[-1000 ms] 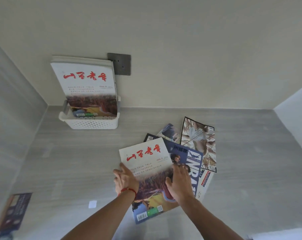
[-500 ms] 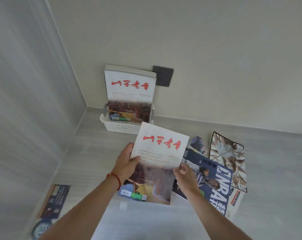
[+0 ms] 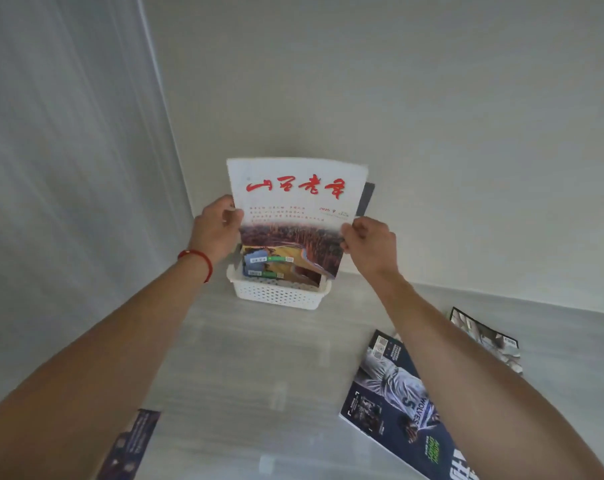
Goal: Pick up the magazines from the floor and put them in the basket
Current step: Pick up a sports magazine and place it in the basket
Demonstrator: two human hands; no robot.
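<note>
Both hands are pinching one white magazine (image 3: 295,216) by its side edges, the left hand (image 3: 214,233) on one margin and the right hand (image 3: 369,242) on the other, holding it upright over the basket (image 3: 276,294). Thin and floppy, it is bowing slightly and probably weighs little, so edge grips suit it. Nearer, a dark magazine (image 3: 397,407) is lying on the floor. Farther off, the white basket is already holding upright magazines against the wall.

Dark wall plate (image 3: 367,199) on cream wall (image 3: 432,116), partly hidden. Grey wood-grain floor (image 3: 259,358). Small white paper scrap (image 3: 265,464) near bottom edge.
</note>
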